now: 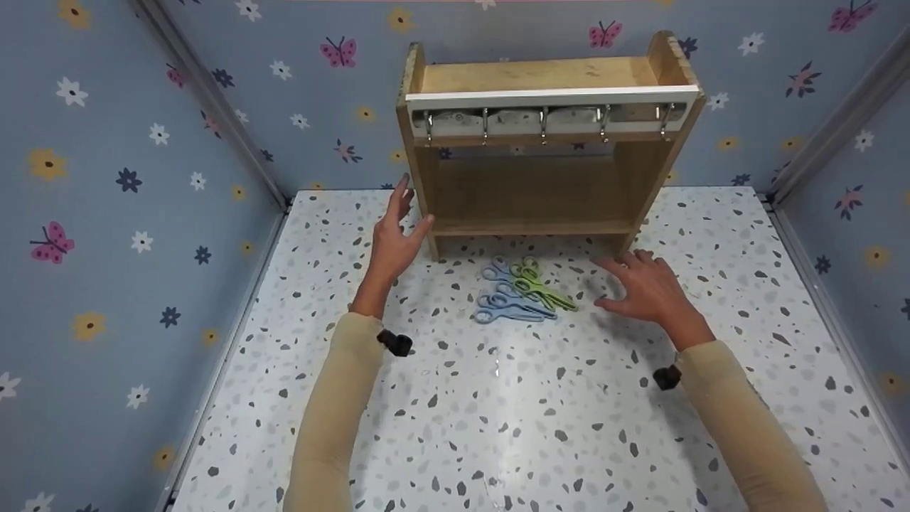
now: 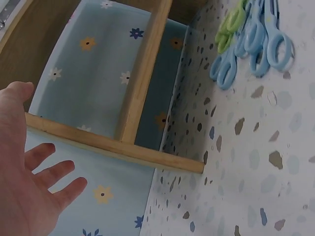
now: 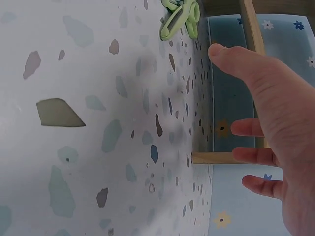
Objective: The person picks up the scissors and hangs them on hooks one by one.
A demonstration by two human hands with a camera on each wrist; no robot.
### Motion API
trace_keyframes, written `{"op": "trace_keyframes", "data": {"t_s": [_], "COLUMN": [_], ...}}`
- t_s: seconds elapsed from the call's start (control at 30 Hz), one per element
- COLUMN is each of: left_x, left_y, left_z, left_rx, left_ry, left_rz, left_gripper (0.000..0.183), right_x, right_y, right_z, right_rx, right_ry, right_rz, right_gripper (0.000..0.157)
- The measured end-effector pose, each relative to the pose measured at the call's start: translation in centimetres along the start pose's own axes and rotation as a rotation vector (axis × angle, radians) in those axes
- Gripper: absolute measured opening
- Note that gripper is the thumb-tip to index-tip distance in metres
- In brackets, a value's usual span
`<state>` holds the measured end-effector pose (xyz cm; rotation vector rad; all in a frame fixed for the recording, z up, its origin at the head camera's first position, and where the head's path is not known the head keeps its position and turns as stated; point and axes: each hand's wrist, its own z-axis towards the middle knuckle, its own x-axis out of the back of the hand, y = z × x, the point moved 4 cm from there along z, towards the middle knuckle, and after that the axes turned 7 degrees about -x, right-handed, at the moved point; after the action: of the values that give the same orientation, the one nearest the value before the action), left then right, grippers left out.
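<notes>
A small wooden rack (image 1: 533,188) with a row of metal hooks (image 1: 544,126) along its front stands at the back of the table. My left hand (image 1: 398,238) is held beside the rack's left side panel, fingers spread and holding nothing. Near the foot of the right panel is my right hand (image 1: 648,288), also spread, with nothing in it. Between the hands, on the table before the rack, lies a pile of scissors: several light blue scissors (image 1: 513,309) and green scissors (image 1: 542,288). In the left wrist view the blue scissors' handles (image 2: 280,49) show at the upper right.
The speckled white tabletop (image 1: 533,427) reaches toward the front. Blue panels with flowers and butterflies (image 1: 128,284) wall in the left, back and right sides. Small black cameras (image 1: 395,343) are strapped at both wrists.
</notes>
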<state>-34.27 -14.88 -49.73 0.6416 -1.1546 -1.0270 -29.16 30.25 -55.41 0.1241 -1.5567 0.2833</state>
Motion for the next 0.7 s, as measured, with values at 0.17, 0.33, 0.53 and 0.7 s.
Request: {"op": "trace_keyframes", "data": {"t_s": [0.17, 0.33, 0.53, 0.7], "left_x": [-0.3, -0.6, -0.8, -1.1], "left_y": [0.1, -0.1, -0.4, -0.3], "left_z": [0.3, 0.7, 1.1, 1.5], "left_rx": [0.033, -0.016, -0.049, -0.035], "left_ry": [0.015, 0.024, 0.051, 0.059], "left_rz": [-0.021, -0.034, -0.034, -0.022], "left_gripper": [0.083, 0.085, 0.085, 0.085], "right_x": [-0.5, -0.8, -1.3, -2.0], "right_y": [-0.5, -1.1, -1.6, -1.8], "right_z": [0.3, 0.5, 0.8, 1.2], "right_rx": [-0.015, 0.001, 0.007, 0.005], "right_ry": [-0.015, -0.001, 0.003, -0.004], "right_rz": [0.016, 0.039, 0.059, 0.077], "right_gripper": [0.080, 0.083, 0.084, 0.086]}}
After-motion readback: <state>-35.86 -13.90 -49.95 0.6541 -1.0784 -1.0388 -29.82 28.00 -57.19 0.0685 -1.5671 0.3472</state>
